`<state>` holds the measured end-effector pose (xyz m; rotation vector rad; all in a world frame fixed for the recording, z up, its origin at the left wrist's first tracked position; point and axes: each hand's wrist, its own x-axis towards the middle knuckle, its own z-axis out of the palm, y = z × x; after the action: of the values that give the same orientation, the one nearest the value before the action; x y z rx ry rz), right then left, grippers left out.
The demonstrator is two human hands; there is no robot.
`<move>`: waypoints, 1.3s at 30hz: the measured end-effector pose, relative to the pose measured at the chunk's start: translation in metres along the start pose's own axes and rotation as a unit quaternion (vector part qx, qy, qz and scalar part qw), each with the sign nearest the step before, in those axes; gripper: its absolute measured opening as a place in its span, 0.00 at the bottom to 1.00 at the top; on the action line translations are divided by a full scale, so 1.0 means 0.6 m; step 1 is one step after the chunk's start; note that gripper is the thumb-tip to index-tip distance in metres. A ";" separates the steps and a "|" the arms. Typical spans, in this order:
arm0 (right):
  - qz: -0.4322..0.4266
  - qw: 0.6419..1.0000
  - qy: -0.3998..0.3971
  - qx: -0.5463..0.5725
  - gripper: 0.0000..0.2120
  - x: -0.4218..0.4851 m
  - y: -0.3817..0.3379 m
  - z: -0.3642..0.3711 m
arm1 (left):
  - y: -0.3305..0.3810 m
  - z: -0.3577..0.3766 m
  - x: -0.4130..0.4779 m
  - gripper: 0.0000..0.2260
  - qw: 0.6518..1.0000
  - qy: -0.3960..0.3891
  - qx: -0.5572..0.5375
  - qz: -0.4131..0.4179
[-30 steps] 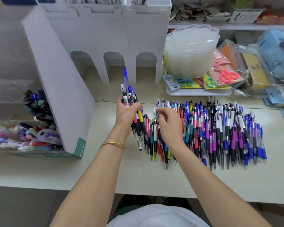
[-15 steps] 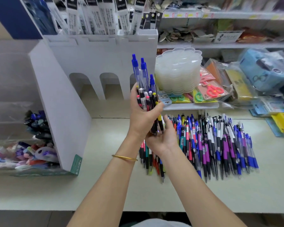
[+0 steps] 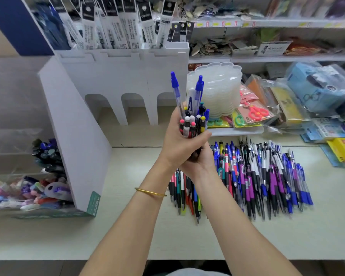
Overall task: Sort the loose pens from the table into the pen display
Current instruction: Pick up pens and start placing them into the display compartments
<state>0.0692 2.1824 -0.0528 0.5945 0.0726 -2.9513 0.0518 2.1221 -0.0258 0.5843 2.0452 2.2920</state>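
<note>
Pens in L hand, R hand; display, tray stack behind

**Bright, soft light, blurry edges**

The light is bright and even, and it looks white. Shadows on the table are faint and soft. The shelf at the top right is blurry. Straight lines bend near the edges.

Stationery shop, price-tagged shelves, packaged refills
</note>
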 end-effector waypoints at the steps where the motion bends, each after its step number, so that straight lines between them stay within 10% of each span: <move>1: -0.005 1.000 -0.002 0.000 0.15 0.002 0.000 0.000 | 0.002 0.001 -0.001 0.32 1.000 -0.002 0.000 0.004; 16: -0.073 0.993 -0.011 -0.090 0.19 0.012 -0.009 0.015 | -0.005 0.010 0.006 0.47 1.000 0.003 0.019 0.006; 28: -0.057 0.970 0.065 -0.227 0.18 -0.007 0.001 0.013 | -0.016 0.003 0.025 0.19 0.991 0.107 -0.009 -0.082; 34: -0.157 0.826 0.164 -0.517 0.15 -0.040 -0.028 0.009 | -0.007 -0.030 0.010 0.10 0.981 0.032 -0.131 -0.137; 39: -0.280 0.719 0.006 -0.637 0.04 -0.058 -0.042 0.064 | 0.001 -0.052 -0.026 0.11 0.972 -0.021 -0.144 -0.184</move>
<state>0.0827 2.2088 -0.0035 0.3344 2.3382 -2.3688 0.0576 2.0883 -0.0319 0.2125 1.5931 2.2606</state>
